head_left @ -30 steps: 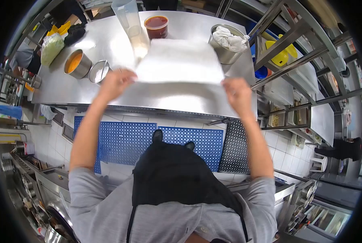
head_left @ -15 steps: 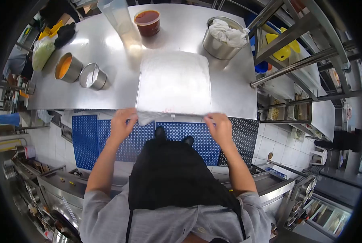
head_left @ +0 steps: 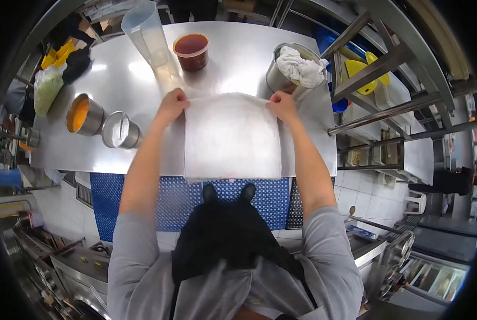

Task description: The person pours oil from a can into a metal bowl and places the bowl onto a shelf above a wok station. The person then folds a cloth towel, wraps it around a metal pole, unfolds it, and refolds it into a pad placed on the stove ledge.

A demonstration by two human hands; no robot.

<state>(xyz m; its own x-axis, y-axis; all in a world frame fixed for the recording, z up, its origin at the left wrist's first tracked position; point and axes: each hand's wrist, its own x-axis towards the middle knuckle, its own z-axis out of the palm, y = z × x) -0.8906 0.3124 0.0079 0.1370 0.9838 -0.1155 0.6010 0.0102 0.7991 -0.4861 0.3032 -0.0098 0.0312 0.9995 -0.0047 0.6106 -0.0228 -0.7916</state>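
A white cloth (head_left: 233, 138) lies spread on the steel table, its near edge reaching the table's front edge. My left hand (head_left: 173, 105) pinches its far left corner. At the far right corner, my right hand (head_left: 284, 106) grips the same cloth between thumb and fingers. Just beyond the cloth sits a tub of red sauce (head_left: 191, 52). Behind my left hand stands a tall clear plastic jug (head_left: 147, 40). A metal pot (head_left: 281, 77) with crumpled white cloths (head_left: 301, 66) in it is past my right hand.
On the left of the steel table (head_left: 153, 154) are a metal pot of orange contents (head_left: 83, 114), a metal container with white contents (head_left: 120, 130) and a bag of something pale green (head_left: 48, 90). A metal rack (head_left: 387, 114) stands along the right side. Blue perforated mats (head_left: 179, 197) cover the floor.
Both hands have moved from the cloth's near corners to its far corners and closed on them. The view has shifted, so the table appears lower.
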